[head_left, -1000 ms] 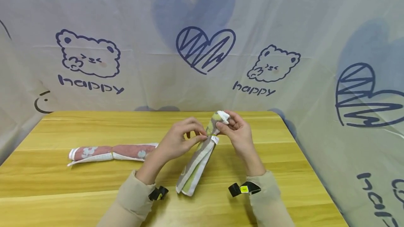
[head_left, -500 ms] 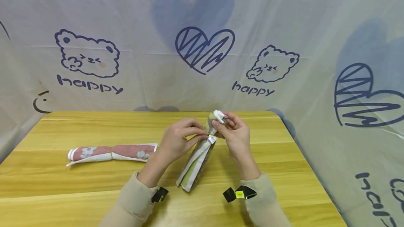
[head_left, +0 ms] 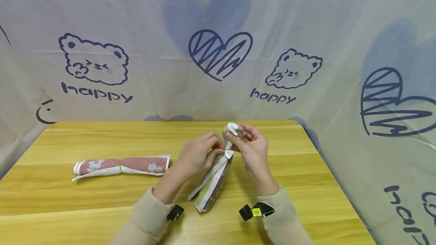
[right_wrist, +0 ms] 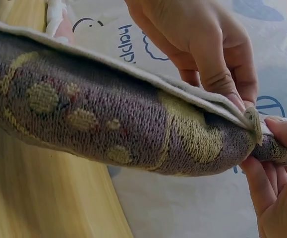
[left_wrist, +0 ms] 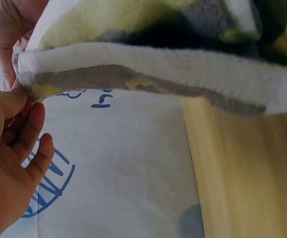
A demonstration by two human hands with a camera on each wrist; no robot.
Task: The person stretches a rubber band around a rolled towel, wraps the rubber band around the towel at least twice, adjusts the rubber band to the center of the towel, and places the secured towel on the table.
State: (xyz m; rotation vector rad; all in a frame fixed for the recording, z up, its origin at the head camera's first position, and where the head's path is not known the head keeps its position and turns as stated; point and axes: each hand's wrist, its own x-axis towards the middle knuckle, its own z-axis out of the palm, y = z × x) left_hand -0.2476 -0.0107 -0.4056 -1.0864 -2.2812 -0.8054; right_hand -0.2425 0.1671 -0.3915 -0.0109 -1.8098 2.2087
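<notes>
A rolled grey-and-green towel (head_left: 212,192) with white edges slants above the table, cinched by a thin yellow band (head_left: 228,149). Beside the band hangs a small white tag (head_left: 229,154). My left hand (head_left: 201,152) pinches at the cinched spot with thumb and fingertips. On the short upper part, my right hand (head_left: 253,148) grips the towel between thumb and fingers. The right wrist view shows the patterned side of the towel (right_wrist: 98,111), with both hands meeting at its narrow waist. In the left wrist view the white towel edge (left_wrist: 133,59) runs out from the left fingertips.
To the left, a pink rolled towel (head_left: 139,165) with pale flower patterns lies on the wooden table (head_left: 68,199), also banded at its middle. A pale curtain (head_left: 153,41) printed with bears and hearts hangs behind and to the right.
Both hands have come slightly down with the towel, and its upper end has shifted left. The left fingers are more bent at the band. The pink towel stays put.
</notes>
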